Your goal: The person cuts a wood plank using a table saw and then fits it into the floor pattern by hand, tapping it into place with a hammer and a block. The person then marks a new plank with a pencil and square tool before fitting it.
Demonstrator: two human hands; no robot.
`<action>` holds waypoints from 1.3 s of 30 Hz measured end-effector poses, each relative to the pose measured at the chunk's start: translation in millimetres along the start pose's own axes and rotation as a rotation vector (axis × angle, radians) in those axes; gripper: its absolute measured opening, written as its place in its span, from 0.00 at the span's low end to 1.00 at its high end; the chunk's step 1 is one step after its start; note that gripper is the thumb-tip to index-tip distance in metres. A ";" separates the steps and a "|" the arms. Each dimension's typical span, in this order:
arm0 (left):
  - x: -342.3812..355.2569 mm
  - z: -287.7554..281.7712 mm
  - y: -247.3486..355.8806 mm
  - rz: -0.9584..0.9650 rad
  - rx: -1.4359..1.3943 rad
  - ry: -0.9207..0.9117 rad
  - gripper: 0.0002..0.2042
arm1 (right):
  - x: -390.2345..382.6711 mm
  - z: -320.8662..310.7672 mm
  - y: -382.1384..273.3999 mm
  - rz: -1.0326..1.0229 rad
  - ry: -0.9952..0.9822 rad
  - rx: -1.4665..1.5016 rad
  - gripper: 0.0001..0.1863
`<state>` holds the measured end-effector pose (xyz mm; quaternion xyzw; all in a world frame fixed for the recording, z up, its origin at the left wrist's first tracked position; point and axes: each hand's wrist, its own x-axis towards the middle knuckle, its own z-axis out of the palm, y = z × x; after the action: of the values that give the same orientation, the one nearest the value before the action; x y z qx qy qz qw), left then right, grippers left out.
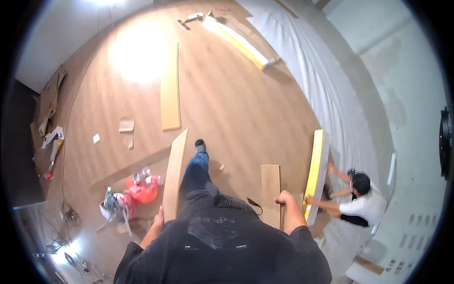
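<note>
A long wood plank point(175, 176) with a slanted far end rises along my left side, held by my left hand point(158, 222) low on its outer edge. On the other side, my right hand point(285, 198) is closed on the edge of a shorter, square-ended plank point(271, 189). The near ends of both planks are hidden by my body and arms. My foot point(200, 145) is forward on the floor between them.
To the right, a crouching person point(363, 201) grips a long yellow-and-white package point(314, 173). Another plank point(170, 90) lies ahead, with a similar package point(236, 41) farther off. At left are a red plastic bag point(143, 190), cardboard scraps point(126, 125) and cables point(71, 215).
</note>
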<state>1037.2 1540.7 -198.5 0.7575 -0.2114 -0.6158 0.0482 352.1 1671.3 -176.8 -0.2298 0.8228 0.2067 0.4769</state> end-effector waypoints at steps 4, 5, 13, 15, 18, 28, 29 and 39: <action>76.8 29.4 152.6 -0.028 -0.031 0.022 0.40 | 60.1 -124.2 -85.8 -0.031 0.064 0.215 0.20; 97.0 35.7 196.2 -0.031 -0.052 0.025 0.40 | 79.9 -154.1 -114.5 -0.068 0.083 0.286 0.20; 228.8 57.6 551.5 0.031 -0.116 -0.048 0.44 | 180.6 -260.9 -275.5 0.078 0.267 0.443 0.25; 276.7 61.3 620.6 0.101 -0.030 0.032 0.43 | 209.5 -312.1 -341.7 0.043 0.365 0.390 0.26; 289.2 83.4 726.5 0.054 -0.216 -0.049 0.42 | 244.2 -443.7 -447.9 0.121 0.139 0.357 0.24; 332.1 142.6 1000.7 -0.056 -0.181 0.105 0.43 | 392.7 -868.2 -782.9 -0.167 0.219 -0.087 0.20; 353.8 145.3 1039.0 -0.062 -0.184 0.097 0.43 | 400.8 -912.1 -817.0 -0.165 0.272 -0.133 0.21; 511.5 37.3 1426.9 0.019 -0.064 0.208 0.43 | 434.0 -1107.8 -1081.1 -0.248 0.530 0.472 0.24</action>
<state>707.3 60.7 -198.3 0.8133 -0.1928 -0.5397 0.1001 19.3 98.6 -180.2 -0.2570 0.9085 -0.1147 0.3089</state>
